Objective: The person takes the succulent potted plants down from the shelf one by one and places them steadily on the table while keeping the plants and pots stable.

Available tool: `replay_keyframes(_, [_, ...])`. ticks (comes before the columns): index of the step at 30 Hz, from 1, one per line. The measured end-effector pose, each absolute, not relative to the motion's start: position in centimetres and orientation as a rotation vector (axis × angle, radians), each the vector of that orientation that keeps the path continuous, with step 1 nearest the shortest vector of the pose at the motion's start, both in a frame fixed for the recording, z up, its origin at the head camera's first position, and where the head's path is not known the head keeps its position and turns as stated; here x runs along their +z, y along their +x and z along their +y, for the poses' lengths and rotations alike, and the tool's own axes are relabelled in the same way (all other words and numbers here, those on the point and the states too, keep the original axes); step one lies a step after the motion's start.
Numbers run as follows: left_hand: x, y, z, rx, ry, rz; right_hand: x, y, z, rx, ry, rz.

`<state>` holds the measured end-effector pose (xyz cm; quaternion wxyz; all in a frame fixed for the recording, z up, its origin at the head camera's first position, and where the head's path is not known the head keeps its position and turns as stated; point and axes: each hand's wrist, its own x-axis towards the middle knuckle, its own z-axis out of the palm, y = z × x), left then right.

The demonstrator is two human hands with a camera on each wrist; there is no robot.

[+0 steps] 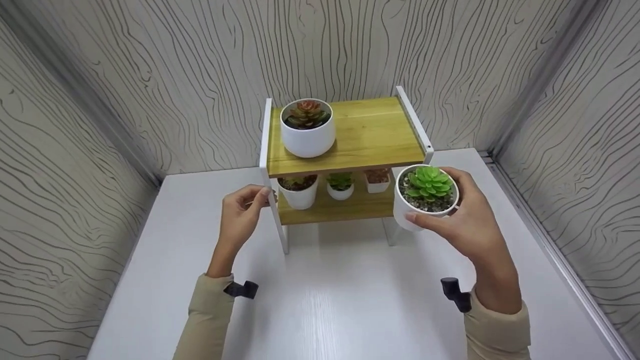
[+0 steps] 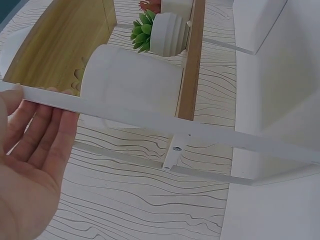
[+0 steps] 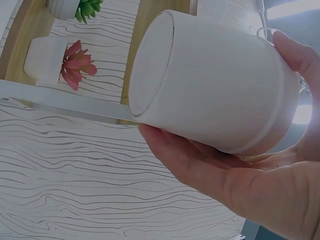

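In the head view my right hand grips a white pot with a bright green succulent and gravel in it, held up in front of the shelf's right end. The right wrist view shows the fingers around that pot's white side; its plant is hidden there. My left hand holds the white left upright of a two-tier wooden shelf. From the left wrist, the thumb lies on one side of this white bar and the fingers on the other.
A white pot with a reddish succulent stands on the upper board's left side. On the lower board stand a larger white pot, a small round pot and a small square pot. Patterned walls surround the white table.
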<state>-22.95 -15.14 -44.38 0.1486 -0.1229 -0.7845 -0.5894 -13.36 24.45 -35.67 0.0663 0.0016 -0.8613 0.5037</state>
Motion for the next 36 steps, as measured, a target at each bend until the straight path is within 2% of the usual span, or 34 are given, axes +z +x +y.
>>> replay_keyframes(36, [-44.3,-23.2,-15.3,-1.704,-0.364,-2.255,-41.7,-12.6,24.9,1.557,0.020,-2.674])
